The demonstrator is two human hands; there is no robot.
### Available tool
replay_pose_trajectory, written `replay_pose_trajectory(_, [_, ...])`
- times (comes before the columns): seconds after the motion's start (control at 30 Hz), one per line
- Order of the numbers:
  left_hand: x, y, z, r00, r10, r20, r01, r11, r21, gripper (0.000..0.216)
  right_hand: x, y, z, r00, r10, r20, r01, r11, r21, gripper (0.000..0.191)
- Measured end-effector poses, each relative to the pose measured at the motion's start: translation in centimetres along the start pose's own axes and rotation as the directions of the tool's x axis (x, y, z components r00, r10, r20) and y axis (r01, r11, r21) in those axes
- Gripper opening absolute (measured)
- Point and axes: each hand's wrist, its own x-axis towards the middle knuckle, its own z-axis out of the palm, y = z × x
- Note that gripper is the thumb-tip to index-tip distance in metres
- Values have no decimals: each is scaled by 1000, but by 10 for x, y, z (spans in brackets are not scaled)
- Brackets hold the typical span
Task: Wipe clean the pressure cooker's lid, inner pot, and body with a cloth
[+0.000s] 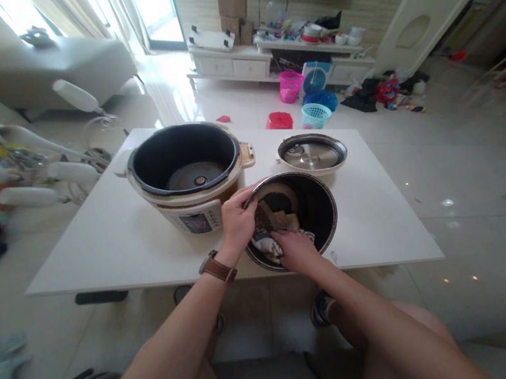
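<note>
A dark inner pot with a worn rim leans tilted near the front edge of the white table, its opening facing me. My left hand, with a brown-strapped watch on the wrist, grips the pot's left rim, thumb over the edge. Inside the pot, my right hand is closed on a patterned cloth against the wall; its fingertips are partly hidden. To the left stands the electric pressure cooker body, its dark cavity open upward. Behind the pot, the cooker lid lies with its metal underside up.
A lamp with several white shades stands beyond the table's left corner. On the floor past the far edge are a pink basket, a light-blue basket and a red stool. A low white cabinet runs along the wall.
</note>
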Motion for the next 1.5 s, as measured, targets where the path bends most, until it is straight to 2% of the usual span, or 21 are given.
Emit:
replay_pose_trajectory(0.6, [-1,0,-1,1000,-6,2,6,1000,8,29,-2,-2,-4,1000,12,12,-12,1000,3,44])
replay_pose_trajectory(1.07, [-1,2,0,1000,-7,4,7,1000,8,28,-2,-1,-1,1000,6,-1,-6,1000,15,52])
replay_pose_trajectory(1.27, [-1,2,-2,1000,-10,-5,10,1000,2,28,-1,-2,-4,1000,12,3,-12,1000,19,44])
replay_pose_trajectory(1.5, [-1,2,-1,1000,-4,1,4,1000,12,28,-2,-1,-1,1000,4,-17,-4,1000,18,48])
